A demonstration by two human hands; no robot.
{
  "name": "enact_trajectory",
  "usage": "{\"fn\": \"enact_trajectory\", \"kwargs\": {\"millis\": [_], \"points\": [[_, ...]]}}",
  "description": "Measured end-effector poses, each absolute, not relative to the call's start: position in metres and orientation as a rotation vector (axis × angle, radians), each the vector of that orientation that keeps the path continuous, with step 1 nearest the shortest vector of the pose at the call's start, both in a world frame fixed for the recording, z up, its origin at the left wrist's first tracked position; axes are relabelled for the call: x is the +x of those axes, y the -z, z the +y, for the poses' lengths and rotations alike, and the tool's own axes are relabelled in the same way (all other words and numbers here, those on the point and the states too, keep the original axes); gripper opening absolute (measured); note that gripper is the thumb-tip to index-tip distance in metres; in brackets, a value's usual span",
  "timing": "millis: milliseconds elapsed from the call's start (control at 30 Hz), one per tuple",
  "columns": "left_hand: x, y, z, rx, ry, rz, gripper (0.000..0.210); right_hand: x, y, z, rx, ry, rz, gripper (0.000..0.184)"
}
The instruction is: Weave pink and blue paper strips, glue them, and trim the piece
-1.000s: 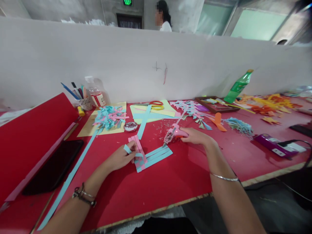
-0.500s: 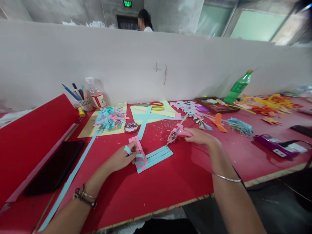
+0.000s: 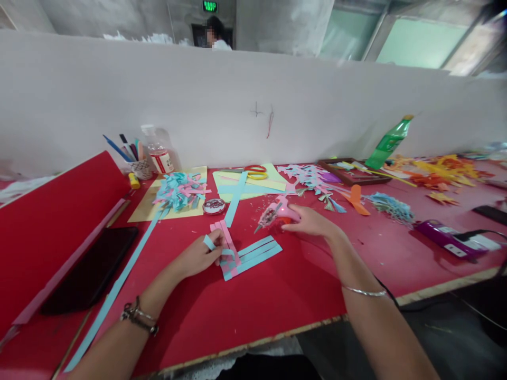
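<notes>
My right hand [image 3: 311, 221] grips a pink hot glue gun [image 3: 282, 210], its nozzle pointing down to the left just above the red table. Below and right of the nozzle lie the light blue strips of a woven paper piece [image 3: 257, 254], crossed at the left end by pink strips [image 3: 228, 238]. At that left end my left hand [image 3: 204, 253] is closed on the piece, with a folded-back blue strip showing by its fingers. The exact fingertip contact is partly hidden.
Behind the hands lie scissors [image 3: 255, 173], a loose blue strip [image 3: 236, 200] and a round tin [image 3: 214, 206]. At left are a phone [image 3: 89, 272] and a pile of paper strips [image 3: 180, 190]. A purple power strip [image 3: 447, 238] and green bottle [image 3: 390, 142] stand right.
My right hand has drawn the glue gun to the left, and its nozzle is now off the blue strips. My left hand stays on the woven paper. The person behind the partition shifted left.
</notes>
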State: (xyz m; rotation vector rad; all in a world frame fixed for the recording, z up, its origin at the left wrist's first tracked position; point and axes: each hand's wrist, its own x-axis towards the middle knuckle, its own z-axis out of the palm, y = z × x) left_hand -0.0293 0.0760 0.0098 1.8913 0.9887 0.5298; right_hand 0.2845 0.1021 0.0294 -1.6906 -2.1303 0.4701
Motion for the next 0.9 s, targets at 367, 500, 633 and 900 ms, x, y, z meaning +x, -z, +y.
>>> {"fn": "enact_trajectory", "kwargs": {"millis": [367, 500, 633, 900], "points": [[-0.028, -0.014, 0.074, 1.878, -0.531, 1.01, 0.007, 0.246, -0.019, 0.099, -1.463, -0.528, -2.386, 0.059], [-0.028, -0.013, 0.075, 1.852, -0.525, 1.006, 0.007, 0.245, -0.022, 0.097, -1.443, -0.494, -2.406, 0.048], [-0.028, -0.013, 0.074, 1.815, -0.527, 1.0, 0.008, 0.244, -0.028, 0.096, -1.442, -0.468, -2.423, 0.036], [-0.028, -0.012, 0.075, 1.811, -0.516, 0.999, 0.006, 0.246, -0.034, 0.094, -1.421, -0.428, -2.44, 0.017]]}}
